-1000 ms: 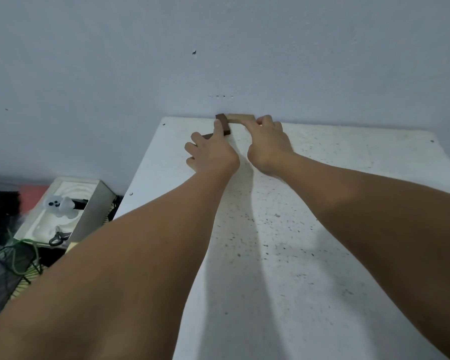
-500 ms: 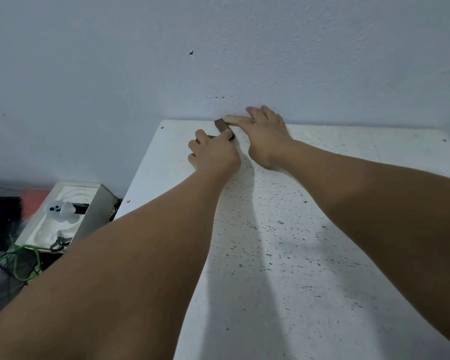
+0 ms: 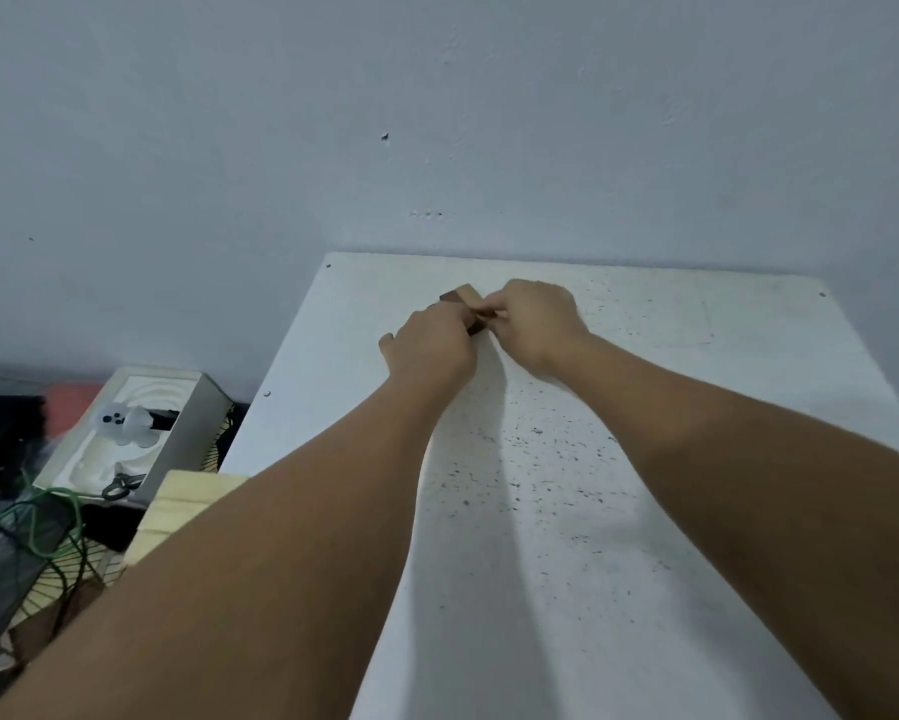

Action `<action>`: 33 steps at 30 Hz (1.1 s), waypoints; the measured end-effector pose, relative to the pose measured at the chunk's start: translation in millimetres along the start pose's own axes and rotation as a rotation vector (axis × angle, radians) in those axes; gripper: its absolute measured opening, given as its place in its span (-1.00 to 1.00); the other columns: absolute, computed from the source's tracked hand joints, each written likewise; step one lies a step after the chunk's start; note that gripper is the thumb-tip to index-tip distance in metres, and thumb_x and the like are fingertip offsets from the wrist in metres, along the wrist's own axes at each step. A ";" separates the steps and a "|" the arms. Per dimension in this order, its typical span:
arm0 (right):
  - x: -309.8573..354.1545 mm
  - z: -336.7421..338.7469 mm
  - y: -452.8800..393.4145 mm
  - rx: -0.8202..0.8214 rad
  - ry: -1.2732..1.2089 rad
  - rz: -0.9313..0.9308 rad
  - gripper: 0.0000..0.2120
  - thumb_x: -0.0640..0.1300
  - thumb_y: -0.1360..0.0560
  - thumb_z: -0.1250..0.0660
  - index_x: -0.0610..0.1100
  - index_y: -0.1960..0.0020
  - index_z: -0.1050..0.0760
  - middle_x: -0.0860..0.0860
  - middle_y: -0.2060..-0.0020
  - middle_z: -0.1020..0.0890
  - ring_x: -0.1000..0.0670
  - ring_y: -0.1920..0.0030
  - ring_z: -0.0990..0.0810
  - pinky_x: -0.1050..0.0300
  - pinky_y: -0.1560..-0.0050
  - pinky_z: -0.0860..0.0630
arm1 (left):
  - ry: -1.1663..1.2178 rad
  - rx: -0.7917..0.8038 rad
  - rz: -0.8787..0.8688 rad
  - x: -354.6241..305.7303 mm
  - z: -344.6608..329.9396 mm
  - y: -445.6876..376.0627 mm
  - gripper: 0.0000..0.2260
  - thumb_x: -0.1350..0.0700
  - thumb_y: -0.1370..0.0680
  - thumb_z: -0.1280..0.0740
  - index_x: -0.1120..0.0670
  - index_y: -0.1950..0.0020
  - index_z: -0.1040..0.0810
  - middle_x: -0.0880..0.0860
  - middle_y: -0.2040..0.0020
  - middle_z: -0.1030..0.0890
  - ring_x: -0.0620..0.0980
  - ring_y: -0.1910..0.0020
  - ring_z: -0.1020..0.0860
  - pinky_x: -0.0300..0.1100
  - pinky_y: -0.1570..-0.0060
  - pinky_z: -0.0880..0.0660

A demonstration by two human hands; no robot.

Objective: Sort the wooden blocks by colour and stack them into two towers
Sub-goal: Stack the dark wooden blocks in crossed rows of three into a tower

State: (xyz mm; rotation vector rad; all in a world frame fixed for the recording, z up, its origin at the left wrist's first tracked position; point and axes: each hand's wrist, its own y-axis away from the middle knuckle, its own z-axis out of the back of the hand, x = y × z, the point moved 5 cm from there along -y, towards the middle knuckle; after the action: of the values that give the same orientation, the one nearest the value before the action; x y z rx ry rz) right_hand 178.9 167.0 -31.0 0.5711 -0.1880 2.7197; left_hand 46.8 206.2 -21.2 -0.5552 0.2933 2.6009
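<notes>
Together, above the frame's centre, the left hand (image 3: 433, 341) and right hand (image 3: 533, 317) pinch small wooden blocks (image 3: 465, 309), probably light, stiff, best held by their flat sides.

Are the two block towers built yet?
Not yet. No tower stands on the white table. Both hands are busy with blocks near the wall: the left hand and right hand meet over a dark block and a light block. Sorting and stacking are still to do.
</notes>
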 end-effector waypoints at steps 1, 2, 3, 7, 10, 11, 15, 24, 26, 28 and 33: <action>-1.4 0.0 11.4 -0.007 -0.033 -0.016 -0.76 -0.10 -0.65 -0.28 0.14 -0.11 -0.69 0.07 0.02 -0.69 -0.05 -0.09 -0.60 -0.09 -0.34 -0.38 | 0.009 -0.001 -0.006 0.6 -2.0 7.4 -0.64 0.19 -0.61 -0.16 -0.18 -0.16 -0.64 -0.12 -0.07 -0.61 0.01 -0.05 -0.50 0.11 -0.32 -0.39; -3.1 1.1 22.3 -0.011 -0.068 -0.036 -0.79 -0.05 -0.65 -0.29 0.14 -0.10 -0.70 0.08 0.03 -0.70 -0.03 -0.08 -0.60 -0.11 -0.36 -0.37 | 0.015 -0.002 -0.008 1.2 -3.5 15.0 -0.66 0.17 -0.62 -0.17 -0.19 -0.15 -0.65 -0.13 -0.08 -0.63 -0.01 -0.04 -0.50 0.11 -0.32 -0.39; -4.5 2.7 33.1 -0.011 -0.099 -0.057 -0.80 -0.02 -0.64 -0.31 0.15 -0.09 -0.71 0.10 0.05 -0.70 0.00 -0.08 -0.60 -0.12 -0.38 -0.36 | 0.020 0.000 -0.008 1.8 -5.3 22.3 -0.68 0.15 -0.63 -0.19 -0.20 -0.13 -0.66 -0.14 -0.08 -0.64 -0.02 -0.03 -0.51 0.10 -0.33 -0.39; -3.8 11.7 81.9 0.002 -0.180 -0.139 -0.84 0.02 -0.61 -0.37 0.19 -0.08 -0.71 0.18 0.03 -0.71 0.08 -0.09 -0.59 -0.08 -0.43 -0.32 | 0.027 0.009 -0.026 -1.7 -10.1 60.1 -0.72 0.11 -0.62 -0.24 -0.21 -0.07 -0.68 -0.13 -0.05 -0.68 -0.03 -0.04 -0.57 0.09 -0.37 -0.39; -0.3 12.3 122.1 0.007 -0.186 -0.186 -0.84 0.01 -0.61 -0.37 0.18 -0.11 -0.71 0.16 -0.02 -0.71 0.06 -0.13 -0.60 -0.05 -0.40 -0.34 | 0.058 0.030 -0.053 -2.9 -15.7 93.7 -0.71 0.15 -0.62 -0.24 -0.18 -0.07 -0.71 -0.12 -0.04 -0.69 0.00 -0.07 -0.58 0.08 -0.38 -0.39; 0.4 11.9 135.0 0.002 -0.181 -0.195 -0.84 0.02 -0.62 -0.37 0.18 -0.11 -0.70 0.16 -0.04 -0.71 0.05 -0.14 -0.60 -0.05 -0.39 -0.36 | 0.068 0.034 -0.062 -2.6 -17.0 105.4 -0.70 0.15 -0.63 -0.24 -0.17 -0.07 -0.71 -0.11 -0.03 -0.69 0.00 -0.06 -0.59 0.08 -0.37 -0.40; 1.5 9.5 184.5 -0.020 -0.185 -0.208 -0.83 0.05 -0.62 -0.36 0.17 -0.15 -0.70 0.18 -0.07 -0.69 0.08 -0.17 -0.59 -0.03 -0.37 -0.38 | 0.077 0.063 -0.110 -2.6 -19.7 152.5 -0.71 0.15 -0.66 -0.25 -0.13 -0.10 -0.73 -0.07 -0.01 -0.70 0.04 -0.06 -0.59 0.05 -0.34 -0.41; 0.9 -0.2 290.9 -0.070 -0.168 -0.076 -0.85 0.12 -0.59 -0.38 0.20 -0.11 -0.71 0.16 0.12 -0.59 0.02 -0.02 -0.58 -0.12 -0.30 -0.41 | -0.069 0.178 -0.343 12.0 -35.8 250.8 -0.74 -0.03 -0.73 -0.20 -0.17 -0.26 -0.67 0.12 -0.26 -0.62 0.04 -0.14 -0.56 0.03 -0.44 -0.27; -0.1 -0.6 313.6 -0.074 -0.186 -0.052 -0.85 0.14 -0.58 -0.39 0.21 -0.09 -0.71 0.16 0.13 -0.60 0.02 0.01 -0.56 -0.13 -0.31 -0.40 | -0.113 0.200 -0.382 12.5 -40.3 269.0 -0.73 -0.04 -0.73 -0.19 -0.19 -0.32 -0.63 0.07 -0.32 -0.60 0.00 -0.23 -0.54 -0.01 -0.50 -0.19; -2.0 0.3 333.6 -0.072 -0.212 -0.036 -0.85 0.15 -0.58 -0.40 0.21 -0.09 -0.71 0.19 0.16 -0.56 0.08 0.06 -0.51 -0.09 -0.30 -0.40 | -0.102 0.217 -0.421 11.8 -41.8 285.9 -0.72 -0.03 -0.73 -0.21 -0.18 -0.38 -0.61 0.01 -0.43 -0.56 -0.02 -0.38 -0.50 -0.12 -0.53 -0.12; -7.6 4.2 363.1 -0.036 -0.251 0.011 -0.82 0.14 -0.56 -0.42 0.20 -0.14 -0.69 0.20 0.12 -0.55 0.08 0.00 -0.48 0.01 -0.26 -0.38 | 0.047 0.241 -0.472 13.5 -42.0 311.4 -0.72 0.07 -0.68 -0.34 -0.08 -0.38 -0.63 0.03 -0.56 -0.41 -0.13 -0.55 -0.33 -0.27 -0.48 -0.17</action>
State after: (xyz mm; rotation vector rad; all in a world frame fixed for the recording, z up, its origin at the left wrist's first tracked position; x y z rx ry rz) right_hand 53.5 -173.3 -50.8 0.9022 -0.3024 2.6422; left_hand -99.6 -72.0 -30.8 -0.5257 0.4271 2.0659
